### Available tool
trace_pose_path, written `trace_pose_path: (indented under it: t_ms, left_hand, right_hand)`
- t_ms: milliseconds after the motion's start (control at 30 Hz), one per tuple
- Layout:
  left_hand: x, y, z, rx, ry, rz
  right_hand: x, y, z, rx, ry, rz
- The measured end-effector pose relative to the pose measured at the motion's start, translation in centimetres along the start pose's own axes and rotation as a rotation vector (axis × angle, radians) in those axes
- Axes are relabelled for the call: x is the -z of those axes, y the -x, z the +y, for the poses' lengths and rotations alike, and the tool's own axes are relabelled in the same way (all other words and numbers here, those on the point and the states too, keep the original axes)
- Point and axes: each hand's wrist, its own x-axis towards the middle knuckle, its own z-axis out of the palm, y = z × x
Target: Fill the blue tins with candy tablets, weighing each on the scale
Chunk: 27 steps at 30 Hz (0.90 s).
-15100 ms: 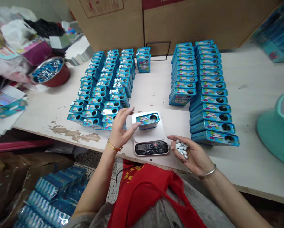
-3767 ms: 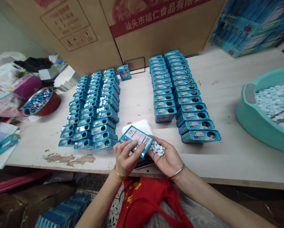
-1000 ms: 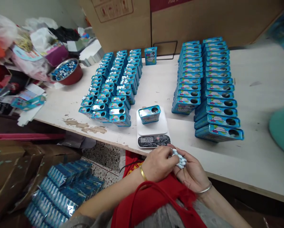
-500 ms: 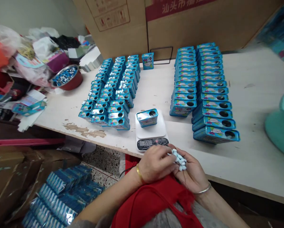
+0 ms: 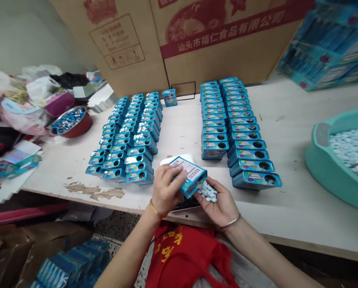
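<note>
My left hand (image 5: 164, 189) grips a blue candy tin (image 5: 189, 176), tilted with its white label side up over my right palm. My right hand (image 5: 220, 202) is cupped under it and holds a heap of pale blue candies (image 5: 208, 192). Both hands hover above the white kitchen scale (image 5: 179, 159), which they mostly cover. Left of the scale stand rows of filled blue tins (image 5: 128, 136). Right of it stand two rows of blue tins with open round holes (image 5: 235, 132).
A teal basin full of pale candies (image 5: 325, 160) sits at the right. A red-rimmed metal bowl (image 5: 68, 122) and bags lie at the far left. One upright tin (image 5: 169, 97) stands before big cardboard boxes (image 5: 197, 36). The table edge (image 5: 113, 202) runs close to my body.
The tin that stood on the scale half a second ago is now in my left hand, tipped over my right palm. My view has risen and swung right.
</note>
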Motion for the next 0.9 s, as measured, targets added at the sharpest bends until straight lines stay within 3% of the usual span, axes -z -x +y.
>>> trace_pose_path:
  t_ms: [67,133,667,733,900]
  left_hand:
    - [0.7,-0.3,0.6,-0.131,-0.140,-0.032]
    - [1.0,-0.4,0.8,-0.164,-0.198,-0.039]
    - [-0.3,1.0,-0.6,-0.017,-0.030,0.077]
    - [-0.6,1.2,-1.0,0.069,0.075,0.081]
    - [-1.7,1.8,-2.2,0.439,0.356,0.091]
  right_hand:
    - [-0.3,-0.4,0.0,0.010,-0.030,-0.006]
    - [-0.6,-0.6,0.0,0.011,-0.043,-0.001]
    - [-1.0,-0.5,-0.4,-0.004,-0.040,0.025]
    - [-0.8,-0.5,-0.3,0.010,-0.061,0.022]
    - [0.0,-0.4,-0.5,0.014,-0.018,-0.022]
